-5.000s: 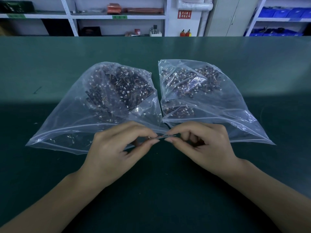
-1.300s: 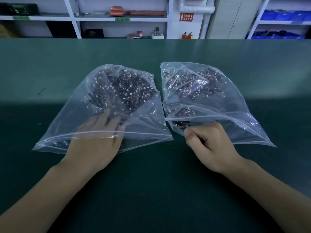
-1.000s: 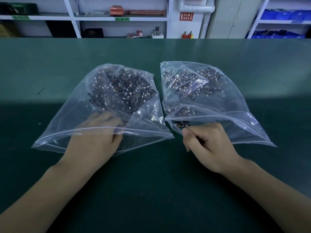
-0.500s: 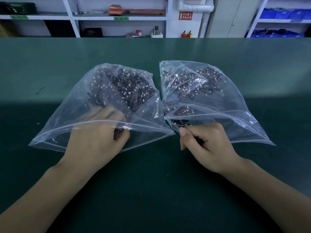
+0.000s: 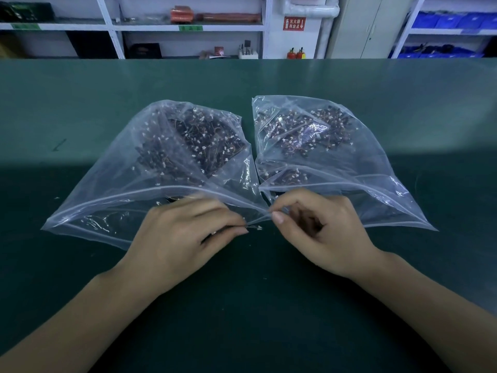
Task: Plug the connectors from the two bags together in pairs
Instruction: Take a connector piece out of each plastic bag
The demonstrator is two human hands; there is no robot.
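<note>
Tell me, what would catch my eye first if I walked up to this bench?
Two clear plastic bags lie side by side on the green table, the left bag and right bag each stuffed with dark little wired connectors. In front of them the left hand pinches a small connector by its wire, while the right hand curls close beside it; what it holds is hidden.

Workshop or factory storeroom: green-matted tabletop [image 5: 269, 82], white parts shelves [image 5: 188, 26], blue storage bins [image 5: 451, 20], fire extinguishers [image 5: 295, 53] under red sign [image 5: 294, 23].
</note>
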